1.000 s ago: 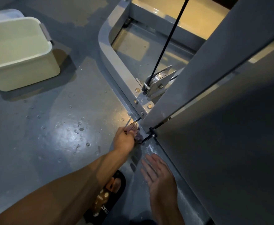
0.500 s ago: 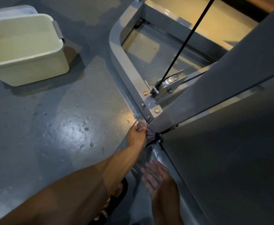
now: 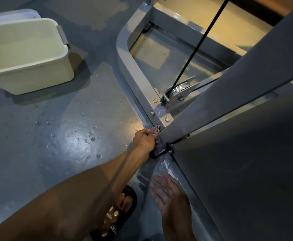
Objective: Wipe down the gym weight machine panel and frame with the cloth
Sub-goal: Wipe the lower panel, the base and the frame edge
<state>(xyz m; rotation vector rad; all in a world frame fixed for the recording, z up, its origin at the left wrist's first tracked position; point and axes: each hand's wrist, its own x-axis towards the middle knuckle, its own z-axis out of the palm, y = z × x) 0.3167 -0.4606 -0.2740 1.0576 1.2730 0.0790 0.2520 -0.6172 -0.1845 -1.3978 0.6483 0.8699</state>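
Left hand [image 3: 145,140] grips the cloth [image 3: 157,139] against the frame [image 3: 140,80] foot joint, at 12 o'clock from the flat, spread right hand [image 3: 171,197]; probably mid-task, panel [image 3: 237,171] seemingly still unwiped

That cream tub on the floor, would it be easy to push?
Probably heavy and sloshy: the tub seems to hold water. The floor looks wet with droplets, so it may slide rather than tip, since it sits wide and low. Push slowly or it might spill.
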